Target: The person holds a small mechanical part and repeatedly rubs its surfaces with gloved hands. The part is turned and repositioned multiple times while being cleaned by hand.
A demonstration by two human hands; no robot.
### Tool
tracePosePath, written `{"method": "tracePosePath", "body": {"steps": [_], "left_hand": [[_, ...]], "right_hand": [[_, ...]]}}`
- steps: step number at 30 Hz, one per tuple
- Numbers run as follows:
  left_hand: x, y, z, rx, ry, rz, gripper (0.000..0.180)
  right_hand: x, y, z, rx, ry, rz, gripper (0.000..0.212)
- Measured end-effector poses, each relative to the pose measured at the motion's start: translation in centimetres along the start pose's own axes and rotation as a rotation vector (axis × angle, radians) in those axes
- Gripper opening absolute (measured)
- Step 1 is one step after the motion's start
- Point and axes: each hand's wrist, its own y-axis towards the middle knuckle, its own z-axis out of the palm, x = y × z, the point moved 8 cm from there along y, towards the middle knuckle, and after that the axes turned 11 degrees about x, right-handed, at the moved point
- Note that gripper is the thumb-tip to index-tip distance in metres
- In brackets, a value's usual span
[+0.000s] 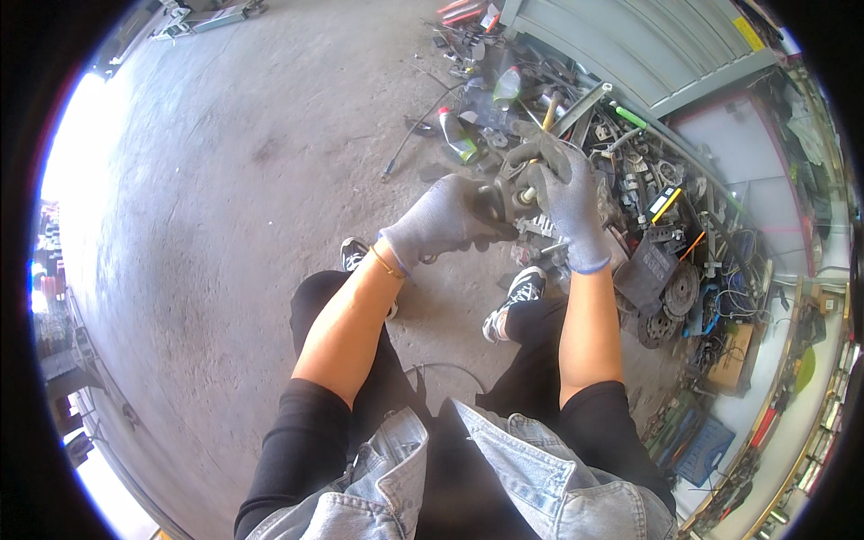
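Both hands wear light grey gloves with darker palms and fingers, and they hold up one dark metal part before me. Pale stubs that look like bolts or studs stick out of it; I cannot make out its exact kind. My left hand is closed round the part's left side. From the right, my right hand grips it with bent fingers. The gloves cover much of the part. It is held above the floor, in front of a heap of scrap parts.
Plastic bottles lie at the heap's left edge. Brake discs and a cardboard box lie at the right. A grey metal panel stands behind. My shoes rest on the concrete floor; a dark cable lies ahead.
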Motion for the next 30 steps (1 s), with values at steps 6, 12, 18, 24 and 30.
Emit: {"method": "tracePosePath", "body": {"steps": [6,12,18,24,30], "left_hand": [[0.1,-0.5,-1.1,-0.060,-0.036,-0.058,0.029],[-0.2,-1.1,-1.5,-0.067,-0.127,-0.027,0.031],[-0.4,-1.3,-1.7,-0.082,-0.129,-0.017,0.035],[-0.3,-1.4,-1.8,-0.086,-0.152,-0.030,0.036],[-0.2,-1.3,-1.9,-0.033,-0.121,-0.054,0.031]], "right_hand": [[1.6,-0.1,0.5,0.009,0.041,-0.086,0.036],[4.5,-1.2,-0.2,0.116,-0.137,-0.252,0.042],[4.0,-1.1,-1.2,0.085,0.024,-0.191,0.048],[4.2,-1.0,-1.1,0.089,0.029,-0.204,0.046],[4.4,-0.9,-0.5,0.089,0.076,-0.217,0.046]]}}
